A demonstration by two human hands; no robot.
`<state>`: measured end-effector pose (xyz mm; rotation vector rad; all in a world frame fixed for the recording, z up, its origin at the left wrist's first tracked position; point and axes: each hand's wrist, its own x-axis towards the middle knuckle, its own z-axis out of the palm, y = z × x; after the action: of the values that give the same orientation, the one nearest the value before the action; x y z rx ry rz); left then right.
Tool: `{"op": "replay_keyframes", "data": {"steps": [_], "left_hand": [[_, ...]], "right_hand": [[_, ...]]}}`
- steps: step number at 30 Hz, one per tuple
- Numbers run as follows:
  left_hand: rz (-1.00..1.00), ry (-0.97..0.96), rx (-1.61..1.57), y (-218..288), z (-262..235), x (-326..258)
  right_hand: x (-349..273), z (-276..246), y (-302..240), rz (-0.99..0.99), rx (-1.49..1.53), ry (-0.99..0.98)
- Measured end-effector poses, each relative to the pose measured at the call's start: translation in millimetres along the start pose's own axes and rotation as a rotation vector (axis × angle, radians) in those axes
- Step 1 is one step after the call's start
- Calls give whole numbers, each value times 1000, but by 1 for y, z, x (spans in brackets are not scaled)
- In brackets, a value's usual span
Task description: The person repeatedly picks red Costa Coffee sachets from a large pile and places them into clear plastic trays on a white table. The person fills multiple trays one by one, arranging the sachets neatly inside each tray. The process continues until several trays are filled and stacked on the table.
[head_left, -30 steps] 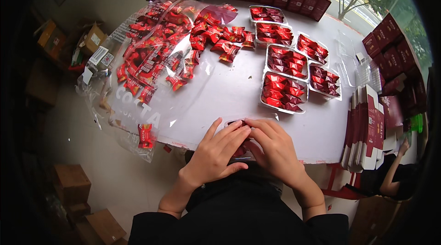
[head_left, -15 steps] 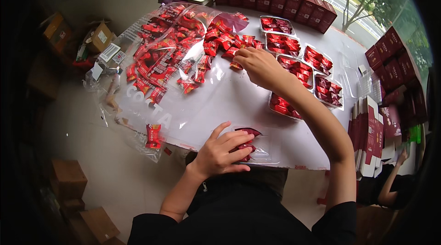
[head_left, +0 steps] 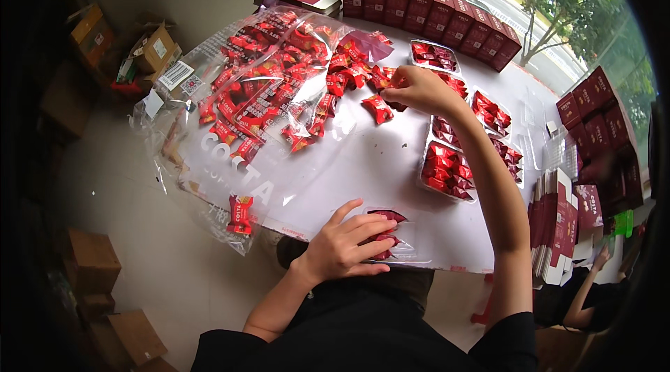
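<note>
Left hand (head_left: pixel 342 246) flat on a clear plastic tray (head_left: pixel 405 243) at the near table (head_left: pixel 370 162) edge, fingers spread over a few red sachets inside, pressing rather than gripping. Right hand (head_left: pixel 419 89) stretched far across, fingertips pinched on a red sachet (head_left: pixel 399 80) from the loose pile (head_left: pixel 314 79) spilling out of a clear bag (head_left: pixel 230 128). Filled trays (head_left: pixel 447 169) just beside the right forearm. Red boxes (head_left: pixel 433 16) lined along the far edge; flat cartons (head_left: pixel 565 225) stacked at right.

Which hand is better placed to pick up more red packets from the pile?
Right hand: it is stretched out onto the packets. The left hand rests on the tray at the near edge.
</note>
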<state>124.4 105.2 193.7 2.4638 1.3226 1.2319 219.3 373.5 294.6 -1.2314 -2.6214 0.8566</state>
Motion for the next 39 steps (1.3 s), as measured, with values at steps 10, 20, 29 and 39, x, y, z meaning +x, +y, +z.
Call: {"op": "replay_keyframes", "data": {"steps": [10, 20, 29, 39], "left_hand": [[-15, 7, 1, 0, 0, 0], [-20, 17, 5, 1, 1, 0], [-18, 10, -7, 1, 0, 1], [-21, 10, -11, 1, 0, 0]], "right_hand": [[21, 88, 2, -36, -738, 208], [16, 49, 10, -201, -550, 221], [77, 58, 18, -8, -472, 301], [56, 11, -2, 27, -383, 352]]}}
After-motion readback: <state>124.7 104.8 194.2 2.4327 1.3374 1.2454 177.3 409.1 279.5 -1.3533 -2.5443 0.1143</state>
